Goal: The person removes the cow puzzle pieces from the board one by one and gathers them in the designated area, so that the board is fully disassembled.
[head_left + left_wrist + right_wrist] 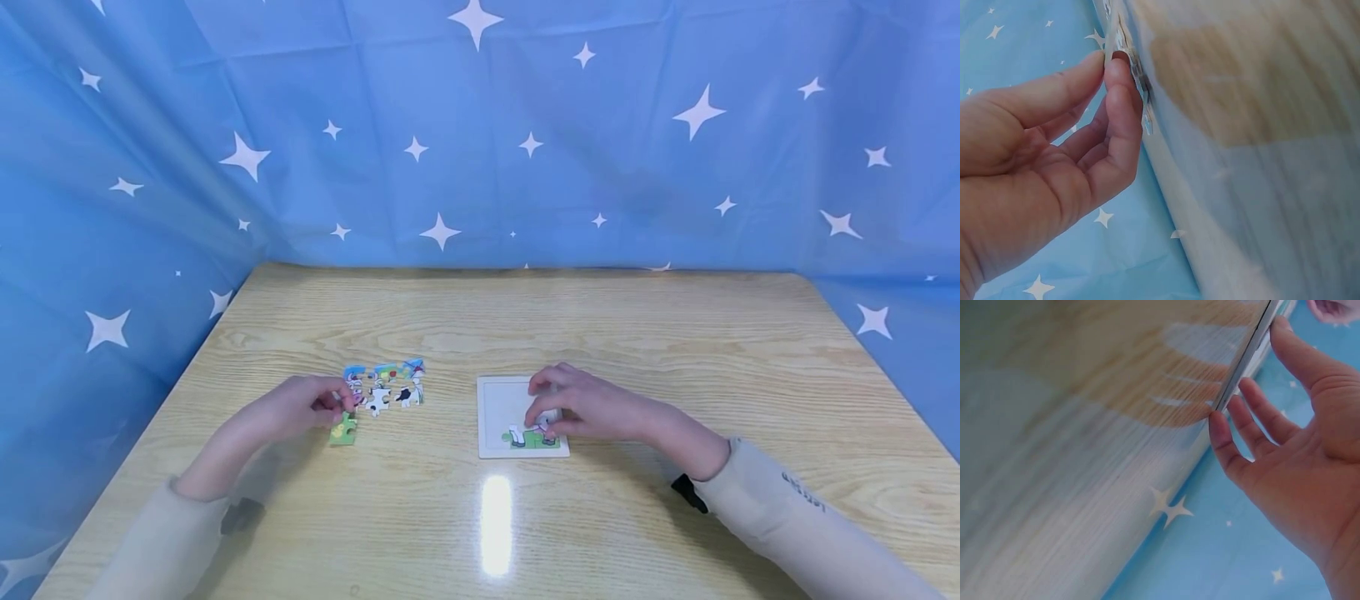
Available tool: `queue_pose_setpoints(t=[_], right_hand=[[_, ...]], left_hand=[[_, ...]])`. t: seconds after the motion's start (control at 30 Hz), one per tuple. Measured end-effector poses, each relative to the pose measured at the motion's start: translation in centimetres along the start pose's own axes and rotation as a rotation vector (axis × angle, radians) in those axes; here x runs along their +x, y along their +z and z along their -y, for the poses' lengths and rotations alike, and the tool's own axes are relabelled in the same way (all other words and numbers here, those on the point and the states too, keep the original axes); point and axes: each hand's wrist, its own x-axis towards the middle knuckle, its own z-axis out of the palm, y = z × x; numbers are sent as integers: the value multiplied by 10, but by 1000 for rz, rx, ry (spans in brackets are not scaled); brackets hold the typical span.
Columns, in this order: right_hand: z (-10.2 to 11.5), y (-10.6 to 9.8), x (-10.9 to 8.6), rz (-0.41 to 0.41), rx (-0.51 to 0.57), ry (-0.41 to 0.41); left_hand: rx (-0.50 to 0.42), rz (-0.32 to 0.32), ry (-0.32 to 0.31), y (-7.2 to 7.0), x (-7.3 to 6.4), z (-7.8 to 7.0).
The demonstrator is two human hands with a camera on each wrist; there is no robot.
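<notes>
At the left of the table, my left hand (318, 404) pinches a green jigsaw piece (343, 431) between thumb and fingers. The left wrist view shows the thumb and index finger (1119, 72) meeting on its thin edge. Loose jigsaw pieces (378, 402) with blue, white and black printing lie just past that hand. Toward the middle is a white square puzzle tray (491, 417), with joined green pieces (534, 439) along its lower right. Over the tray's right side rests my right hand (581, 404), its fingers spread and fingertips at the tray and pieces, partly hiding them.
The wooden table (637, 325) runs back to a blue cloth (375, 192) with white stars, which also hangs at the left and right sides. A bright light reflection shows on the tabletop in front of the tray.
</notes>
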Motion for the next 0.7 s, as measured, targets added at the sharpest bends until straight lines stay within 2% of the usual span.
queue_pose_setpoints(t=[0.33, 0.7], right_hand=[[2, 0, 0, 4, 0, 3], [0, 0, -1, -1, 2, -1]], left_hand=[[25, -22, -24, 0, 0, 5], [47, -32, -16, -1, -1, 4]])
